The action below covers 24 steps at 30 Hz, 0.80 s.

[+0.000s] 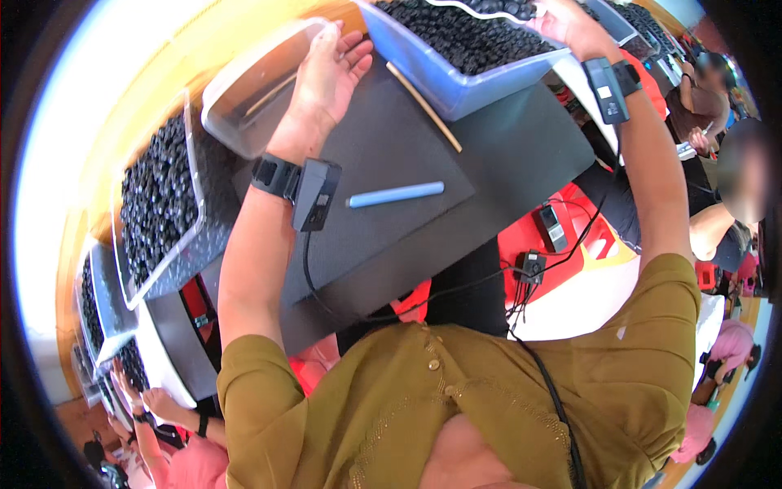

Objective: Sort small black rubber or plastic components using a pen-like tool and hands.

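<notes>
My left hand (pixel 327 77) is open, palm turned up and fingers apart, at the rim of a clear plastic bin (pixel 232 102). Its thumb side overlaps that rim; whether it touches cannot be told. At the upper right, my right hand (pixel 566 23) bends over the far corner of a blue bin (pixel 468 94) filled with small black pieces (pixel 464 41). Its fingers look curled near the end of a white cord-like strip (pixel 481 14); the top edge cuts off part of them. On the dark mat between my arms lie a light blue stick (pixel 395 195) and a thin wooden stick (pixel 425 108).
Left of my arm stands another clear bin (pixel 199 191) of black pieces. Black cables run from both wrist devices across my lap to a small black box (pixel 531 266) on a red seat (pixel 582 236). People sit at right and lower left, including a pink-sleeved co-worker (pixel 195 464).
</notes>
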Each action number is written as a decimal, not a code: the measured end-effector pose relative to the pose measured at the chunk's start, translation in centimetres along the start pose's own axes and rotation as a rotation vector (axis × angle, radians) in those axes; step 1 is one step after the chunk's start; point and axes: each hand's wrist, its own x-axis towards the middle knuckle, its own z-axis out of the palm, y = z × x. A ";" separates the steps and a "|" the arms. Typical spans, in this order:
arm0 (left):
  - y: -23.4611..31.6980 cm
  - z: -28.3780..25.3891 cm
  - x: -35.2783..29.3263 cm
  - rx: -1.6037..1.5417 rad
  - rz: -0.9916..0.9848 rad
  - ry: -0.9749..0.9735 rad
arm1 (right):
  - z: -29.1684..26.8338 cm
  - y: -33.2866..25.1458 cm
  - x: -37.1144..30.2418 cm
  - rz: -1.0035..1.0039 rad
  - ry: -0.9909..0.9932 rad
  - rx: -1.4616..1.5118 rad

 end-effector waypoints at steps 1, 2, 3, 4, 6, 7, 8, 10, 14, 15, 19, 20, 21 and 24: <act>0.5 -0.1 -0.5 -0.014 0.028 -0.034 | 1.1 -1.5 -2.3 0.006 0.007 0.000; 0.9 -1.2 -1.3 -0.016 0.068 -0.032 | 2.3 -1.6 -2.6 -0.125 -0.256 -0.279; 1.3 -1.8 -2.3 0.000 0.086 -0.036 | 3.0 -1.8 -3.5 -0.271 -0.504 -0.562; 1.5 -3.5 -3.7 0.008 0.091 0.014 | 4.6 -0.6 -3.8 -0.235 -0.425 -0.470; 1.7 -4.2 -6.4 0.347 0.211 -0.069 | 8.1 -0.5 -4.6 -0.169 -0.504 -0.215; 1.5 -3.6 -7.7 0.597 0.197 -0.153 | 7.4 0.2 -3.2 -0.081 -0.289 -0.107; 1.2 -3.9 -9.5 0.852 0.229 -0.288 | 7.4 1.3 -1.1 0.015 -0.095 0.006; -1.1 -4.0 -12.5 1.157 0.235 -0.363 | 10.5 2.2 -2.1 -0.060 -0.109 -0.041; -5.6 -4.8 -14.9 1.384 0.565 -0.431 | 16.8 4.6 -3.7 0.013 -0.096 0.108; -5.8 -5.0 -15.0 1.384 0.564 -0.424 | 17.1 5.1 -4.2 0.014 -0.111 0.067; -5.3 -5.4 -15.6 1.505 0.641 -0.446 | 18.2 7.6 -5.7 0.037 -0.141 0.045; -4.8 -5.1 -15.9 1.532 0.606 -0.454 | 16.9 9.1 -4.9 0.036 -0.192 0.040; -4.4 -5.4 -16.4 1.537 0.599 -0.442 | 17.8 10.0 -5.3 0.037 -0.157 0.038; -3.1 -6.0 -18.3 1.566 0.501 -0.492 | 17.5 12.9 -5.1 0.037 -0.161 -0.053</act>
